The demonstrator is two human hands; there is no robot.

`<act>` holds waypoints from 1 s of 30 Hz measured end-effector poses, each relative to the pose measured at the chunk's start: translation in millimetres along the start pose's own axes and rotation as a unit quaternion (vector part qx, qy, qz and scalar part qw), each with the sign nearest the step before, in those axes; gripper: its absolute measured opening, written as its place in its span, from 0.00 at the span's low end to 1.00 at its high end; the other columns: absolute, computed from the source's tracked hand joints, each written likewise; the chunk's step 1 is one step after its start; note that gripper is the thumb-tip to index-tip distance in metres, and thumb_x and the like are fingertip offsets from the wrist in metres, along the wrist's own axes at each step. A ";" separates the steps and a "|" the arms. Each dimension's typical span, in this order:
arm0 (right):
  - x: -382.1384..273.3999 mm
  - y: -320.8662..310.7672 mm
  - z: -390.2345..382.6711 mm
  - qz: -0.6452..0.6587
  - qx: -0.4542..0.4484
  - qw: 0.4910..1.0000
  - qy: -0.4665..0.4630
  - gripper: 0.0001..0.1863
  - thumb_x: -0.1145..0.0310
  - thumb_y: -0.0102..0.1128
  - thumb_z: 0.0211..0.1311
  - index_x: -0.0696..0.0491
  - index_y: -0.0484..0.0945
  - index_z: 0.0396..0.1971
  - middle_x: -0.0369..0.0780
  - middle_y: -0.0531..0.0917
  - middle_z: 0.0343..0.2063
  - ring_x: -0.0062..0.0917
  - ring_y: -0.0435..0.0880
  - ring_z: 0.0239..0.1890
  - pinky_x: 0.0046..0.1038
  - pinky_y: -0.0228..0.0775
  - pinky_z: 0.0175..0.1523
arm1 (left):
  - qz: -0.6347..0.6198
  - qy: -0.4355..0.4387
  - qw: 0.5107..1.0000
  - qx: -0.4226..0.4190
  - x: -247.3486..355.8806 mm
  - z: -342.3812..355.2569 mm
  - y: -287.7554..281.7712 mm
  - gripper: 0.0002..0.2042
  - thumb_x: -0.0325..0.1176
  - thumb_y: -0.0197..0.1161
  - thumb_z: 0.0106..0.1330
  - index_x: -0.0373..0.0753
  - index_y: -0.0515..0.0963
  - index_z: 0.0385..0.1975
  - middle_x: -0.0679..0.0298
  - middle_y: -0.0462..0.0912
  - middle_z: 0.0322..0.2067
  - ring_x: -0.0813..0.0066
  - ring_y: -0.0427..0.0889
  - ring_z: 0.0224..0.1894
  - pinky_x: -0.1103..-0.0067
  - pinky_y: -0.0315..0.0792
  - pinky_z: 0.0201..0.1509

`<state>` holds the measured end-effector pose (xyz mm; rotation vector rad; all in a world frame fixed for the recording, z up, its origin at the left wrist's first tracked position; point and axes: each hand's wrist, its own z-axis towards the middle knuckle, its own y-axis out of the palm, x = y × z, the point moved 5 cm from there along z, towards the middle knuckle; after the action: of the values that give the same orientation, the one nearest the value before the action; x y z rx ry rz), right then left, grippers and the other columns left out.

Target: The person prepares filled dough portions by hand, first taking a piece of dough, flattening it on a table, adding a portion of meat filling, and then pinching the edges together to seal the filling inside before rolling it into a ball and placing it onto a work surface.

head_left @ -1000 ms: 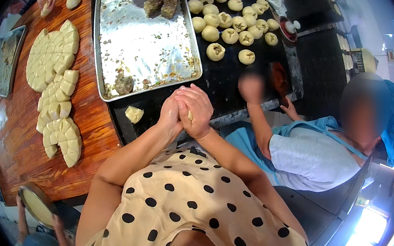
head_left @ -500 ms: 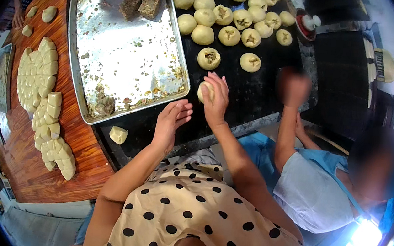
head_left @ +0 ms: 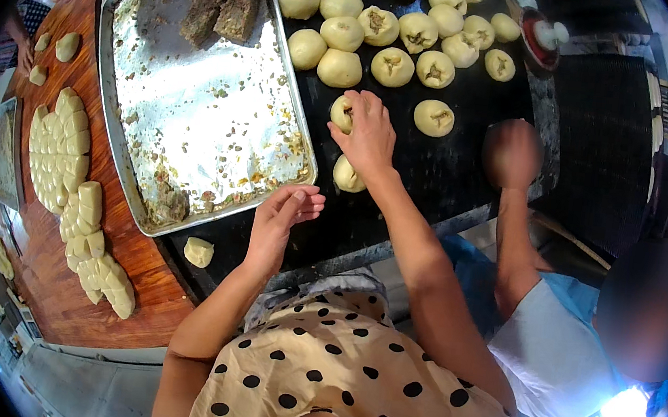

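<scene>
My right hand (head_left: 369, 137) reaches over the black work surface, its thumb and fingers round the right side of a filled dough ball (head_left: 341, 113), partly covering it. Just below the wrist sits another pale dough ball (head_left: 347, 174). My left hand (head_left: 277, 225) hovers beside the near right corner of the metal tray (head_left: 228, 210); its fingers are loosely stretched with nothing in them. A small cut dough piece (head_left: 198, 252) lies to the left of that hand.
Several filled dough balls (head_left: 392, 66) with open, puckered tops stand at the far side. Dark filling (head_left: 237, 3) is heaped in the tray. Portioned dough (head_left: 63, 151) lies on the wooden table (head_left: 153, 303). At right, a co-worker's hand (head_left: 512, 154) is over the black surface.
My right hand has left the nearer dough ball and moved forward to the one beyond. My left hand has drawn back slightly, its fingers more curled. The view has shifted a little.
</scene>
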<state>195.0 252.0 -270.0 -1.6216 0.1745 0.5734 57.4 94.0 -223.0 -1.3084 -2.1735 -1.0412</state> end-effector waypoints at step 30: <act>-59.0 -106.5 -38.9 0.365 0.204 0.899 -0.131 0.29 0.59 0.74 0.50 0.54 0.78 0.51 0.47 0.78 0.56 0.39 0.76 0.61 0.49 0.62 0.67 | -0.294 -0.038 0.953 -0.057 25.6 63.7 84.8 0.23 0.49 0.43 0.77 0.35 0.69 0.57 0.53 0.77 0.53 0.59 0.78 0.56 0.67 0.71 0.65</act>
<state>200.9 217.1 -147.2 -1.0190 0.6729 1.2328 121.7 181.6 -213.9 -0.7533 -2.6758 -1.3597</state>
